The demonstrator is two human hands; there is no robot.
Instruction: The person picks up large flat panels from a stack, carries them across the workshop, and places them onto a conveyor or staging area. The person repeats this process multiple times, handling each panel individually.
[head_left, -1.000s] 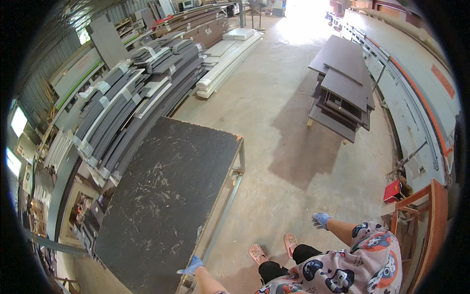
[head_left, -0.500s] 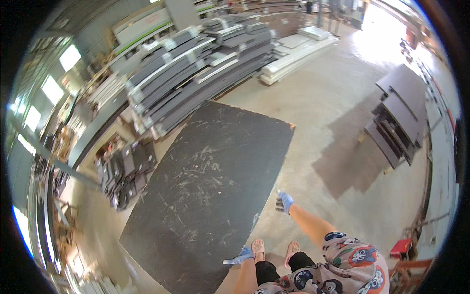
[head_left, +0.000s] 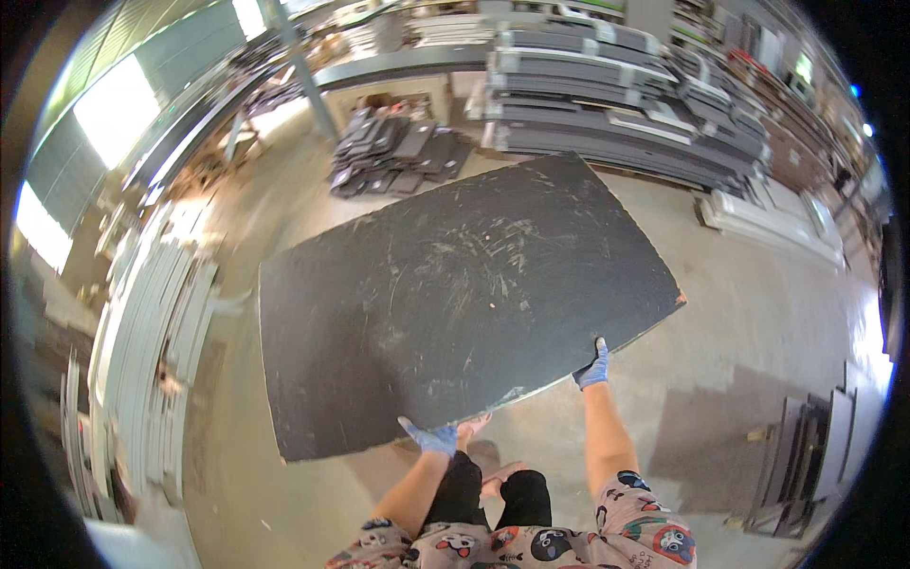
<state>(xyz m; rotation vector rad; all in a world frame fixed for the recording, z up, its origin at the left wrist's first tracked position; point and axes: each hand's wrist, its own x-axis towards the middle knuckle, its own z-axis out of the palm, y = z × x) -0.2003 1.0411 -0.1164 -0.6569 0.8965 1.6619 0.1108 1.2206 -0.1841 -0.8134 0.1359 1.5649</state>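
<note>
A large dark, scuffed rectangular board (head_left: 445, 294) fills the middle of the view, tilted in front of me, its near long edge toward my body. My left hand (head_left: 431, 437), in a blue glove, grips that edge left of my legs, the thumb lying on the top face. Farther right on the same edge, my gloved right hand (head_left: 594, 368) has its thumb over the face as well. The other fingers of both hands are mostly hidden under the board. A chipped corner shows at the board's right end.
Long grey panels (head_left: 607, 90) are stacked at the back, with white lengths (head_left: 768, 228) to their right. Small dark pieces (head_left: 398, 152) lie heaped behind the board. Pale strips (head_left: 152, 351) stand at the left. Dark panels (head_left: 815, 450) lean at the right.
The view has swung left. My right hand, earlier off the board with fingers stretched, now grips its near edge. The board now lies more crosswise before me; my left hand stays at its edge.
</note>
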